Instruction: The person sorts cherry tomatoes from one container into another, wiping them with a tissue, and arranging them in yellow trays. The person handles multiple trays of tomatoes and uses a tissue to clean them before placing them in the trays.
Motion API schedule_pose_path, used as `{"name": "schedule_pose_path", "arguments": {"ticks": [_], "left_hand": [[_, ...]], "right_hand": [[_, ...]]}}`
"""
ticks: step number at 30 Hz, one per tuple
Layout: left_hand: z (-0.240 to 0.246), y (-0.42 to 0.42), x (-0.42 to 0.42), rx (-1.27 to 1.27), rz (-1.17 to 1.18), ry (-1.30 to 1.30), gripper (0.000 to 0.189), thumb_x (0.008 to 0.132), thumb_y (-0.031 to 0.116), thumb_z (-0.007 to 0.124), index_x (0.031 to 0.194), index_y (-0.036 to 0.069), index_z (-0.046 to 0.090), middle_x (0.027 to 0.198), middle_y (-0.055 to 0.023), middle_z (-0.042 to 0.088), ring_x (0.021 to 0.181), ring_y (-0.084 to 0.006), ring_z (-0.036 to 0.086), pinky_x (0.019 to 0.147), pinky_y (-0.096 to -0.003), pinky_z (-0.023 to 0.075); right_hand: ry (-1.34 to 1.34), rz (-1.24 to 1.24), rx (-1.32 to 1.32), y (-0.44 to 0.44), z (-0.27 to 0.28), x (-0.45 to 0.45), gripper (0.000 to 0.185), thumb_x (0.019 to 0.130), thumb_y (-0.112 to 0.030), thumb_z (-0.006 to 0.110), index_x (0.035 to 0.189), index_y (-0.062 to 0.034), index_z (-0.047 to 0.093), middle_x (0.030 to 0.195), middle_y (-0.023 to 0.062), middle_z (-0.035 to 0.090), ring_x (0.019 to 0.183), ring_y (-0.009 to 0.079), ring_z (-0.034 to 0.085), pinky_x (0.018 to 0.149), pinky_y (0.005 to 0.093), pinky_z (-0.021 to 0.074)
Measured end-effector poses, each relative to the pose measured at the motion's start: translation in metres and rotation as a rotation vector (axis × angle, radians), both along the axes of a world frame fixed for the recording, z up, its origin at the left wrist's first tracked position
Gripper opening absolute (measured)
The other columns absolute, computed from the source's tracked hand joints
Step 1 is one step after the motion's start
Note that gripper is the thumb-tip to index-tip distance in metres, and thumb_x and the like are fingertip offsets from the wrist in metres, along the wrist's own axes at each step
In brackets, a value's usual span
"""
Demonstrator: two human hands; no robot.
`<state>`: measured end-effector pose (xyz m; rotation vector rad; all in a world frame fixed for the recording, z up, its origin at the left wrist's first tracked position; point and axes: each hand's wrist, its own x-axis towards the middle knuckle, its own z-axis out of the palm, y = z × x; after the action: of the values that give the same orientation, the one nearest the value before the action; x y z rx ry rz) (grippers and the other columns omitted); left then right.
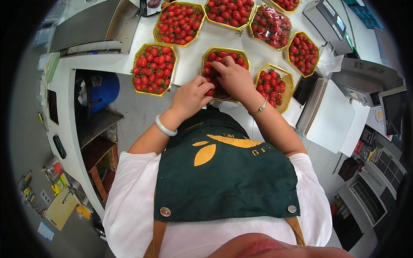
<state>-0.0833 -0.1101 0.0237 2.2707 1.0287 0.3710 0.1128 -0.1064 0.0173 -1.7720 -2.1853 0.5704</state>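
Note:
Directly before me a gold-rimmed octagonal tray (246, 55) holds red cherry tomatoes (222, 54). My left hand (190, 96) is at its near left corner, with one cherry tomato (209, 92) between thumb and forefinger. Over the middle of the same tray is my right hand (235, 77), fingers bent down among the tomatoes; its fingertips are partly hidden, so a grip cannot be made out. A full tray of cherry tomatoes (154, 69) stands to the left. On the right, a partly filled gold tray (286, 84) shows bare bottom along its right side.
More tomato trays (179, 23) line the back of the white counter (190, 63); one tray (271, 27) is covered in clear film. A metal wrapping machine (93, 25) stands back left. Right are a label printer (329, 24) and a scale (329, 113). A blue bin (103, 92) sits below left.

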Motion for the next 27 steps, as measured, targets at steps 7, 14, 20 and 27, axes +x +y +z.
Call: {"name": "schedule_pose_path", "arguments": {"ticks": [7,14,20,27], "left_hand": [[0.0,0.011,-0.004,-0.343,0.366,-0.268,0.027,0.082,0.011,0.065,0.109,0.006,0.062,0.093,-0.0081,0.064,0.082,-0.0214,0.062,0.074,-0.0321,0.0504],[0.008,0.033,0.009,-0.374,0.341,-0.294,0.026,0.084,0.017,0.065,0.108,0.007,0.068,0.102,-0.0085,0.062,0.093,-0.0199,0.059,0.085,-0.0313,0.0475],[0.008,0.03,0.064,-0.368,0.185,-0.385,0.03,0.081,0.024,0.071,0.107,0.008,0.069,0.097,-0.0089,0.063,0.083,-0.023,0.062,0.077,-0.0331,0.0505],[0.011,0.001,0.137,-0.214,-0.086,-0.228,0.041,0.082,0.033,0.071,0.117,0.012,0.065,0.11,-0.0084,0.063,0.097,-0.0261,0.064,0.08,-0.0368,0.0527]], "right_hand": [[0.216,-0.074,-0.011,-0.012,-0.006,0.016,0.032,0.082,-0.011,0.068,0.112,-0.0105,0.057,0.104,0.0105,0.059,0.087,0.0282,0.064,0.075,0.037,0.0539],[1.124,-0.687,-0.339,-0.056,0.014,0.087,0.024,0.093,-0.013,0.065,0.115,-0.0072,0.056,0.092,-0.0004,0.059,0.073,0.0062,0.053,0.064,0.0209,0.0456],[0.292,-0.605,-0.055,-0.088,0.011,0.13,0.024,0.093,-0.015,0.065,0.113,-0.0019,0.062,0.102,0.0093,0.065,0.088,0.0176,0.062,0.082,0.0283,0.0496],[0.102,-0.507,0.204,-0.083,0.026,0.127,0.029,0.087,-0.015,0.067,0.114,-0.0039,0.064,0.11,0.0163,0.065,0.102,0.0335,0.062,0.088,0.0388,0.0487]]}}
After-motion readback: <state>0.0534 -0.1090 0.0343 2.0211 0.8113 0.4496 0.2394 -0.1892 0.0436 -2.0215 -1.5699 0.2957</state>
